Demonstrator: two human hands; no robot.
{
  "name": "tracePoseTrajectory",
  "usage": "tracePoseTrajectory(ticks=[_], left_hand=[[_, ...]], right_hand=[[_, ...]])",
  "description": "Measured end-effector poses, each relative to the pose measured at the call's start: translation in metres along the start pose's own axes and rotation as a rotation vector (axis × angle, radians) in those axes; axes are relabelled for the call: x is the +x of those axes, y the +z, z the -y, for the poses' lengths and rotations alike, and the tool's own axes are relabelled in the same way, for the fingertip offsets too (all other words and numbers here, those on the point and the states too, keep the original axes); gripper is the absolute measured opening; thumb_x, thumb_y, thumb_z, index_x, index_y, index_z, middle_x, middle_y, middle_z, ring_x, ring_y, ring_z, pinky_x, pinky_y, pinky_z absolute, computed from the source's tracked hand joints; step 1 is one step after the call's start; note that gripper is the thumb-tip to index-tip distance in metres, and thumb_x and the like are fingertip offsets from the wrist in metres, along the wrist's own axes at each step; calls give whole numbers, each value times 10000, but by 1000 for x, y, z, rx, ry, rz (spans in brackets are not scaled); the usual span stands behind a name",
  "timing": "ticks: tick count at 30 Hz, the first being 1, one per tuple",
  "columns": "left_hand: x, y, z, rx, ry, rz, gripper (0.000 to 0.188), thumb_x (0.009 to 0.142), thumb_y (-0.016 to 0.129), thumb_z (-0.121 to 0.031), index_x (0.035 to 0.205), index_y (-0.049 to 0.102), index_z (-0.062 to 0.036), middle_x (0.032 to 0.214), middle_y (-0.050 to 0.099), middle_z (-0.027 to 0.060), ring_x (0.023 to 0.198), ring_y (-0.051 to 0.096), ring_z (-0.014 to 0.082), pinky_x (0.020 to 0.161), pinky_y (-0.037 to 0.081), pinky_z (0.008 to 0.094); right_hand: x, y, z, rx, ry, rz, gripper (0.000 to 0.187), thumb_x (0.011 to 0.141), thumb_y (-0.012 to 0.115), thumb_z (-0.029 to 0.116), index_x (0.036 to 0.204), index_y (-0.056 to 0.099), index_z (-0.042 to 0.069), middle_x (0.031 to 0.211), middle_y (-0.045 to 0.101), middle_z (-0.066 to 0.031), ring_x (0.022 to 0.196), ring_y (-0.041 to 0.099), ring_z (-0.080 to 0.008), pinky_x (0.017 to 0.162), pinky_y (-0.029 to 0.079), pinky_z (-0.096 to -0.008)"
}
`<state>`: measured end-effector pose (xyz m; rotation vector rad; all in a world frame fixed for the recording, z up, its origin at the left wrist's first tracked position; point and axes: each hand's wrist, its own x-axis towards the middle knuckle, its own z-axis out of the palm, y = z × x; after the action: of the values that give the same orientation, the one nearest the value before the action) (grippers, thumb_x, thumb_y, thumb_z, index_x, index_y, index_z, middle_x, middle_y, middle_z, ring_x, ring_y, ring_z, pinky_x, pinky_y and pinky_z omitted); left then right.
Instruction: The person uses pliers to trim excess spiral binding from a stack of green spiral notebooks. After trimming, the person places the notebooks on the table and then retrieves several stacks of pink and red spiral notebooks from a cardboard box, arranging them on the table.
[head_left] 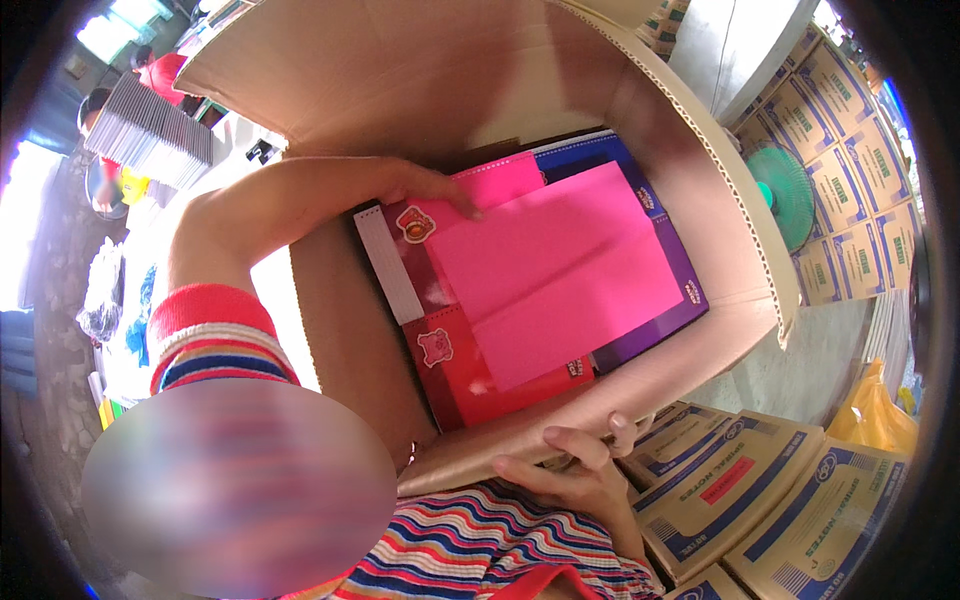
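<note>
A tall open cardboard box [330, 330] stands in front of me, holding several spiral notebooks with red, blue and purple covers. Over the notebooks lies a bright pink sheet [570, 280] with a crease across its middle; a second pink piece [500, 183] shows behind it. My left hand [440, 188] reaches over the box's left side and is closed on the sheet's far left corner, its other fingers partly hidden. At the near wall of the box, my right hand [580, 470] curls its fingers on the cardboard from outside.
Printed cartons [730, 490] stand close at my right, with more cartons [840, 160] stacked beyond a green fan [778, 195]. A yellow plastic bag [875, 415] lies at the right. Far left, a tall notebook stack [155, 130] stands on a table, with people behind it.
</note>
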<state>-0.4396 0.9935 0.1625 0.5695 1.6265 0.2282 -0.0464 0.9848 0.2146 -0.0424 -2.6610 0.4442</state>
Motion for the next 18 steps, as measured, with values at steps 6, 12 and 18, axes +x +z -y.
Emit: tracePoseTrajectory(ticks=[6,12,18], left_hand=[[-47,19,-23,445,46,-444,784,636,747,-521,1229,530,-56,1269,515,153,1145,502,287,905,452,395],[-138,34,-53,606,255,-856,721,652,727,-545,1139,604,-26,1155,591,179,1087,542,302,921,424,410],[-259,55,-80,376,700,-794,678,743,676,-238,1310,398,9,1203,530,161,1094,514,228,907,434,379]], right_hand=[[-10,8,-1,92,75,11,547,490,825,297,980,644,458,1189,370,73,1253,172,-222,1073,23,-497],[-9,13,-2,125,-6,-164,539,549,820,337,1050,630,391,1144,385,7,1211,247,-179,1078,92,-476],[-13,6,1,141,56,-113,613,516,844,312,1090,629,319,1248,375,-6,1287,167,-309,1025,205,-534]])
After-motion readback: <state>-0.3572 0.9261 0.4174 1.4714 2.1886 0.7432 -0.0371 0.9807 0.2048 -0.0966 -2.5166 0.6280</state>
